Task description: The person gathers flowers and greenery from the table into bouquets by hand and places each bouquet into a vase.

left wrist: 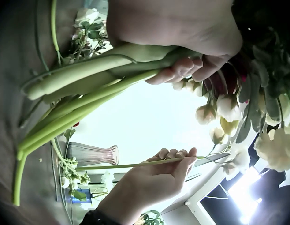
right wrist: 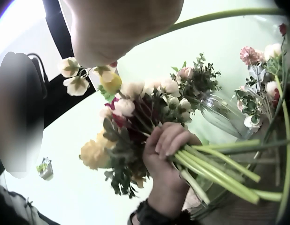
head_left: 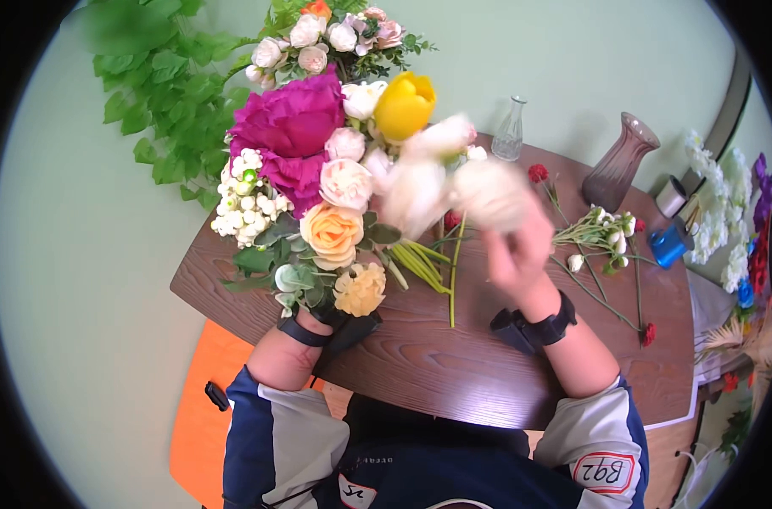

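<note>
My left hand (right wrist: 166,152) grips a bundle of green stems (right wrist: 220,173) in the right wrist view, its fingers curled round them. Above the grip the bouquet spreads out: a large magenta flower (head_left: 293,119), a yellow tulip (head_left: 405,106), a peach rose (head_left: 332,235) and white berries (head_left: 248,204). In the head view these blooms hide most of that hand. My right hand (left wrist: 152,183) pinches a single long green stem (left wrist: 131,165) between thumb and fingers. White flowers (head_left: 488,193) on this stem, blurred in the head view, overlap the bouquet's right side.
On the brown table (head_left: 454,373) stand a clear glass vase (head_left: 509,131) and a purplish ribbed vase (head_left: 619,165). Loose flowers with red and white heads (head_left: 602,237) lie at the right, near a blue cup (head_left: 670,244). Leafy vines (head_left: 157,102) hang on the wall.
</note>
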`<state>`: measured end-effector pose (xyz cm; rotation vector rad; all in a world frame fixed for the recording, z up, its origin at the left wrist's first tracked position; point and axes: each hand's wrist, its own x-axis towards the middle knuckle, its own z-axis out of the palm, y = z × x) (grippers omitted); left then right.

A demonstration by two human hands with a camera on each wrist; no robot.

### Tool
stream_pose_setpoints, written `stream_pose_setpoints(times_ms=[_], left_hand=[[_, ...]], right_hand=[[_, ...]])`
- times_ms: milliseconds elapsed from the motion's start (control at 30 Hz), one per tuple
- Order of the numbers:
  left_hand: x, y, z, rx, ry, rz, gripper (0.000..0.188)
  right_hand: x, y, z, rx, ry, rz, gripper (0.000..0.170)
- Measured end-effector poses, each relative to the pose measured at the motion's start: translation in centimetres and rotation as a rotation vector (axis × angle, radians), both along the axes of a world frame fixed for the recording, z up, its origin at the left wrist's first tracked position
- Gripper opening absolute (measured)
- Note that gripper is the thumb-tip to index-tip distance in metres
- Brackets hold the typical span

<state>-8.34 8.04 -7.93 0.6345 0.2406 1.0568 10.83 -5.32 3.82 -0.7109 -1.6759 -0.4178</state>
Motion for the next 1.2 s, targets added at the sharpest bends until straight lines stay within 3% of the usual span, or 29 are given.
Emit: stream_pose_setpoints(times_ms=[67,100,133,200,233,400,467,600,667,700,800,967,1033,1200], left_hand=[[1.2,-2.9,4.4,0.186,-0.28,-0.231,0.018],[1.9,-6.0,6.8,-0.091,-0.044,0.086,0.016],[0.8,-2.4,2.7,-0.186,-0.157,-0.059,0.011],[0.8,-3.0,1.9,-0.306,-0.107,0.095,0.01],[1.8,-5.7,7.1,0.374,-0.235,-0.249,0.007],[0.9,-6.3,6.1,0.346,-0.211,-0.226,0.008],[4.7,-5.4,6.9,0.332,-0.199,-0.22,0.009],[-6.4,-7.5,3.9,0.311,-0.17,-0.208,0.012],[-5.5,-7.5,3.9,0.299,-0.156,-0.202,0.013],[-6.5,-8.0,3.4,0.293,-0.149,-0.198,0.014],[-6.0,-6.7,4.0,0.277,-0.13,-0.183,0.016],[-7.3,-6.9,3.1,0.25,-0.109,-0.157,0.02],[-7.9,-7.1,2.7,0.236,-0.096,-0.144,0.022],[-7.1,-7.6,1.9,0.202,-0.071,-0.112,0.026]], right_hand=[[-1.4,0.2,-1.2,-0.21,-0.02,0.066,0.012],[-2.2,0.2,-1.6,-0.25,-0.04,0.075,0.012],[-2.8,0.1,-1.9,-0.288,-0.059,0.082,0.011],[-3.7,-0.6,-2.3,-0.344,-0.027,0.053,0.01],[-4.0,-0.8,-2.3,-0.369,0.014,0.053,0.01],[-4.5,-1.7,-1.7,-0.391,0.105,0.055,0.006],[-4.4,-1.9,-1.7,-0.395,0.137,0.047,0.01],[-4.5,-1.9,-1.7,-0.349,0.075,0.145,0.018],[-5.1,-1.7,-1.6,-0.3,0.353,0.286,0.017],[-4.5,-2.4,-0.9,-0.34,0.154,0.162,0.018],[-4.0,-2.8,-1.6,-0.556,0.197,0.21,0.019],[-4.0,-2.3,-1.8,-0.51,0.122,0.123,0.018],[-4.6,-2.0,-1.9,-0.653,0.485,0.363,0.021],[-3.9,-2.4,-0.7,-0.595,0.44,0.307,0.022]])
